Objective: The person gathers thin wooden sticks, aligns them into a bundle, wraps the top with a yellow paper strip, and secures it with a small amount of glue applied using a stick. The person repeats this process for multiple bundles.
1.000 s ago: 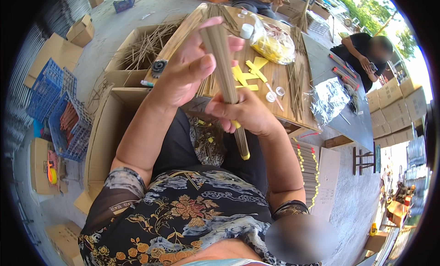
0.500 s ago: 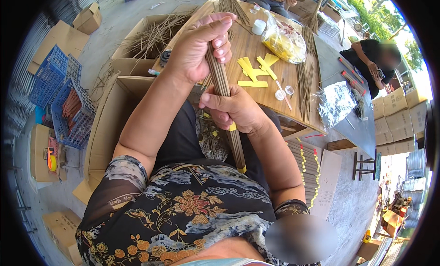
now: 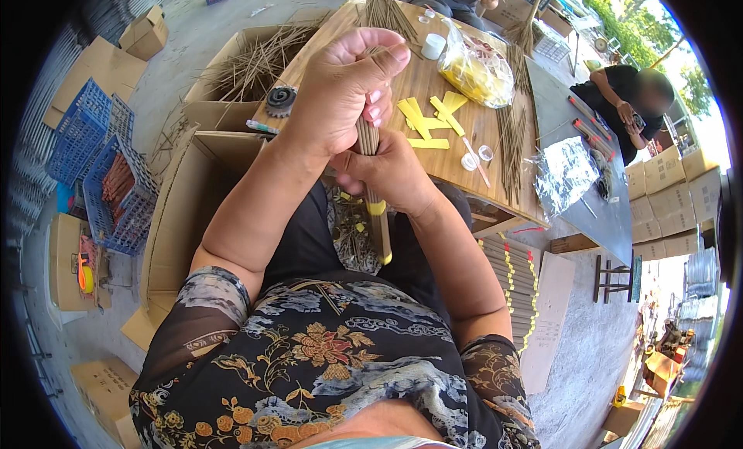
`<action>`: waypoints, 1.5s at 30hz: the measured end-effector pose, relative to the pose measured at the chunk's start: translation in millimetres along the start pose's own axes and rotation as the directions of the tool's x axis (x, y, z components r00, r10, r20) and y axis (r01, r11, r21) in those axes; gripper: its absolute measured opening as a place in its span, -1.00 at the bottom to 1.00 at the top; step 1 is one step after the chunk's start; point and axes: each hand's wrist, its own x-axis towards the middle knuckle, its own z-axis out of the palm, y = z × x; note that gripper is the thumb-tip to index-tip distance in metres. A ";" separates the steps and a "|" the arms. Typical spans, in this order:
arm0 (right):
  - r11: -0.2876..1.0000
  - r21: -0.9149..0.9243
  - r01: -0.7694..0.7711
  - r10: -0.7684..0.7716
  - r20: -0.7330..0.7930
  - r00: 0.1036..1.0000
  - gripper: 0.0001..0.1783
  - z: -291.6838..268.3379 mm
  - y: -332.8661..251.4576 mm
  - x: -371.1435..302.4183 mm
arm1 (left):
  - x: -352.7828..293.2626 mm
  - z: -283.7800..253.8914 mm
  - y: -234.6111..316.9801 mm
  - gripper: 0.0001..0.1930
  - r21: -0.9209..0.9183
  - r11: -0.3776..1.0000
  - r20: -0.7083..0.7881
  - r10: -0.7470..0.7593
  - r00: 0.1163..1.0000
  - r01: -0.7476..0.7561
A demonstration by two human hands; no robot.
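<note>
A bundle of thin brown sticks (image 3: pixel 381 234) stands steeply above my lap, with yellow bands round its middle and its lower end. My left hand (image 3: pixel 340 89) is closed round the upper part, and the stick tops show between thumb and fingers. Just below it, my right hand (image 3: pixel 393 172) grips the middle, a little above the upper yellow band. Beyond my hands, yellow paper strips (image 3: pixel 429 143) lie on the wooden table (image 3: pixel 464 178), along with loose brown sticks (image 3: pixel 512 151).
A clear bag of yellow material (image 3: pixel 476 74) and a white jar (image 3: pixel 433 46) stand on the table. An open cardboard box (image 3: pixel 174 209) is at my left, beside blue crates (image 3: pixel 120 217). Banded stick bundles (image 3: pixel 515 286) lie low at right. A person (image 3: pixel 623 101) sits far right.
My left hand has come down and closed over the bundle's top, nearer my right hand. The bundle's lower end has moved up and left, away from my body.
</note>
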 end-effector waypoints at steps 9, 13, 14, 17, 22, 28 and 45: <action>0.999 0.025 -0.024 0.025 -0.017 1.000 -0.91 3.1 -16.9 -9.0 | 7.5 -18.0 13.9 -0.39 -0.262 0.962 0.271 0.146 0.952 -0.073; 0.992 -0.058 0.108 -0.116 -0.162 0.980 -0.88 1.3 -10.5 -7.3 | -7.8 -20.7 1.2 -0.23 0.053 0.979 0.114 0.190 0.975 -0.197; 0.985 -0.114 0.130 -0.151 -0.195 0.969 -0.87 1.1 -8.0 -6.0 | -16.3 -21.1 -2.6 -0.20 0.243 0.940 0.102 0.220 0.970 -0.238; 0.852 -0.357 0.382 -0.470 -0.200 0.860 -0.81 4.7 13.0 1.0 | -31.6 -21.4 -23.7 -0.29 0.582 0.789 0.102 0.168 0.981 -0.195; 0.730 -0.516 0.448 -0.616 -0.213 0.759 -0.64 15.3 20.7 1.2 | -39.8 11.5 -20.3 -0.70 0.420 0.897 -0.130 0.210 0.969 -0.138; 0.696 -0.465 0.548 -0.659 -0.109 0.744 -0.62 12.9 4.7 -6.5 | -41.5 17.3 -11.0 -0.73 0.537 0.781 0.049 0.347 0.937 -0.318; 0.418 -0.797 0.436 -0.802 -0.099 0.590 -0.83 -11.8 -22.1 -56.2 | -69.7 9.4 -6.6 -0.73 0.838 0.436 0.398 -0.080 0.914 -0.327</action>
